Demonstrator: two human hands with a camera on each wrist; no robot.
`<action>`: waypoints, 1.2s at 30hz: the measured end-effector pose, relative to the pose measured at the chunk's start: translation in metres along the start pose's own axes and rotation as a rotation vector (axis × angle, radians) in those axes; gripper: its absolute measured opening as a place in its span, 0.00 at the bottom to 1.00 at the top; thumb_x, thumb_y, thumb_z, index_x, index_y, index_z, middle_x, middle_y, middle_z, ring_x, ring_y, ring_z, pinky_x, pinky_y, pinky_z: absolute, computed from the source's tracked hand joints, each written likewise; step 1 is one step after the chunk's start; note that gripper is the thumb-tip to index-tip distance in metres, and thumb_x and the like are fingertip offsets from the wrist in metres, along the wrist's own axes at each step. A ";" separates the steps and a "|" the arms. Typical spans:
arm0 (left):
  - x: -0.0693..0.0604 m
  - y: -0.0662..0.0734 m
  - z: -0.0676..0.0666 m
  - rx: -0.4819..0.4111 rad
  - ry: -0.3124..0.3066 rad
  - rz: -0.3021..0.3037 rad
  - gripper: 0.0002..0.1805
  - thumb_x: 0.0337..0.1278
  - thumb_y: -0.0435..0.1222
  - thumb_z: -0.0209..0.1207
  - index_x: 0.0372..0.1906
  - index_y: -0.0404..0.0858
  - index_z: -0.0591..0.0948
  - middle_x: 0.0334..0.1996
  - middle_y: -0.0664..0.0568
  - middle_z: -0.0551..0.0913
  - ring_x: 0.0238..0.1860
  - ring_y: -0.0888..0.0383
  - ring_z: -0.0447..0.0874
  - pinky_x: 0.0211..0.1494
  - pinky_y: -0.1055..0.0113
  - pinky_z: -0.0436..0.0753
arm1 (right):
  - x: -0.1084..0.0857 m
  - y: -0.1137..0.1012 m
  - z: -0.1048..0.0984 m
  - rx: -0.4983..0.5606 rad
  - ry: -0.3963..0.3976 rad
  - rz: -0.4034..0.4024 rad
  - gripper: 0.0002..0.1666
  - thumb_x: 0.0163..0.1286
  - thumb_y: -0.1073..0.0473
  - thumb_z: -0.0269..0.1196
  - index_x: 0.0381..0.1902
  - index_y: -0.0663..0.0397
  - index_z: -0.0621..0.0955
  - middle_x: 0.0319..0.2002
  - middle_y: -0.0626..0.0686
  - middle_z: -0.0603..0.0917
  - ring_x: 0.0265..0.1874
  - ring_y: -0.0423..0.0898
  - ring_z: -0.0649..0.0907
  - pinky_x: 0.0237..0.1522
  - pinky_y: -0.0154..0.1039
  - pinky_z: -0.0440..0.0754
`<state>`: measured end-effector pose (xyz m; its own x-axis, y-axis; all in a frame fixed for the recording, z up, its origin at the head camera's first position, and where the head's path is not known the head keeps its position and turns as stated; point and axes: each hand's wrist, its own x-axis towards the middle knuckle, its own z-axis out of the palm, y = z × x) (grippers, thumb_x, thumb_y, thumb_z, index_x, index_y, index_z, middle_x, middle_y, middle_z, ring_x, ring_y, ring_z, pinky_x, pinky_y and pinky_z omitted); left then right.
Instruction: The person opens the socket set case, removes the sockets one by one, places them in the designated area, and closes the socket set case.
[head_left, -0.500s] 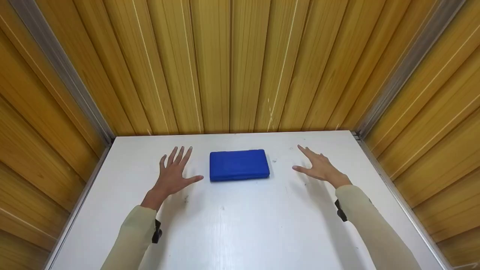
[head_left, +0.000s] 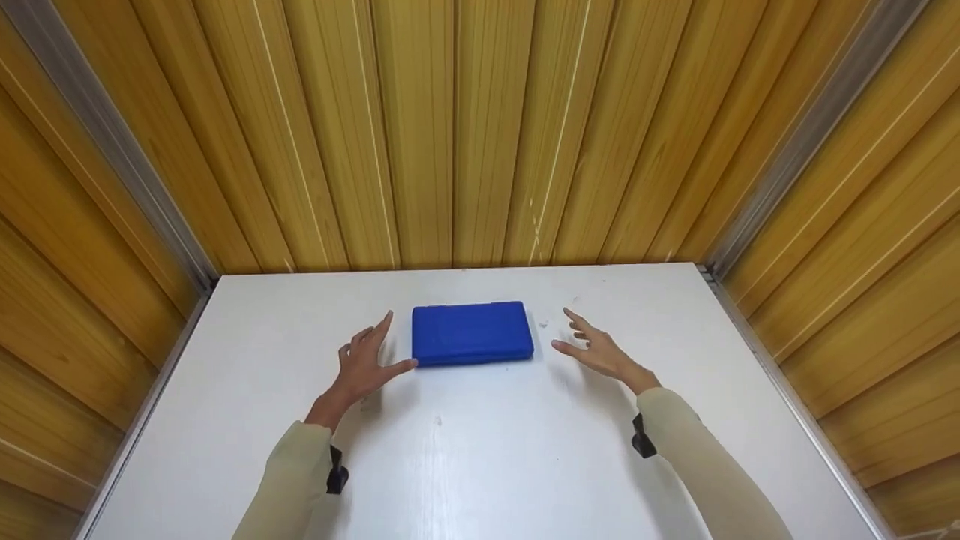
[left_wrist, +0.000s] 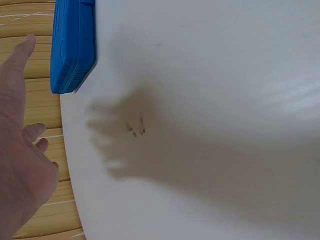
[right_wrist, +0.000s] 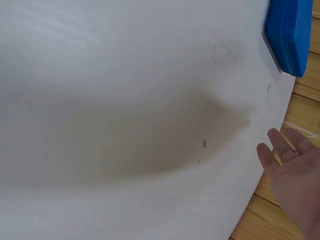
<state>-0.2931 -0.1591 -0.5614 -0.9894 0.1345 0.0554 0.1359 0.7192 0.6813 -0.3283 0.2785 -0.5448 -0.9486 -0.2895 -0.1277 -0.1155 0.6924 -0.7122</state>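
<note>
A flat blue plastic case [head_left: 472, 332], closed, lies on the white table toward its far side. Just left of it is my left hand [head_left: 364, 369], thumb spread toward the case's near left corner; whether the thumb touches is hard to tell in the head view, but the left wrist view shows the hand apart from the case [left_wrist: 73, 47]. My right hand [head_left: 602, 354] hovers off the case's right side, thumb and fingers apart, holding nothing. In the right wrist view a gap separates its fingers from the case [right_wrist: 289, 37].
The white table [head_left: 480, 465] bears a few small dark marks. Behind it and at both sides stand yellow wood-patterned walls [head_left: 480, 135], with grey metal strips [head_left: 795, 142] at the corners. Both sleeved forearms cast shadows on the tabletop.
Both hands have moved inward, closer to the case from either side. The left hand's fingers have turned toward the case and are less spread. The case stays put on the table.
</note>
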 end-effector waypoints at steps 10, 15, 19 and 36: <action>0.015 0.005 0.048 -0.276 -0.022 -0.041 0.53 0.61 0.51 0.68 0.83 0.42 0.52 0.80 0.38 0.59 0.81 0.36 0.54 0.81 0.35 0.51 | 0.029 -0.011 0.056 0.259 0.084 0.038 0.48 0.74 0.44 0.63 0.82 0.51 0.55 0.76 0.68 0.65 0.73 0.66 0.70 0.74 0.61 0.70; 0.019 0.005 0.060 -0.355 -0.014 -0.035 0.50 0.64 0.48 0.67 0.82 0.39 0.52 0.81 0.37 0.56 0.82 0.37 0.52 0.83 0.41 0.55 | 0.038 -0.016 0.072 0.253 0.101 -0.008 0.47 0.73 0.48 0.65 0.81 0.57 0.57 0.76 0.70 0.64 0.73 0.68 0.70 0.74 0.60 0.69; 0.021 0.002 0.062 -0.346 0.022 -0.012 0.44 0.65 0.43 0.66 0.80 0.36 0.58 0.78 0.34 0.61 0.79 0.34 0.56 0.81 0.40 0.59 | 0.041 -0.017 0.077 0.245 0.120 -0.015 0.45 0.73 0.53 0.65 0.80 0.59 0.59 0.77 0.70 0.62 0.74 0.68 0.69 0.75 0.59 0.68; 0.006 0.008 0.059 -0.334 0.037 0.017 0.38 0.66 0.34 0.63 0.77 0.29 0.63 0.74 0.28 0.65 0.75 0.32 0.64 0.78 0.40 0.64 | 0.029 -0.015 0.079 0.236 0.114 -0.072 0.44 0.74 0.56 0.65 0.79 0.63 0.58 0.78 0.70 0.60 0.75 0.67 0.67 0.75 0.58 0.69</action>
<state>-0.2952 -0.1117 -0.5987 -0.9891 0.1154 0.0914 0.1344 0.4535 0.8811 -0.3306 0.2078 -0.5918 -0.9691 -0.2468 -0.0017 -0.1248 0.4960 -0.8593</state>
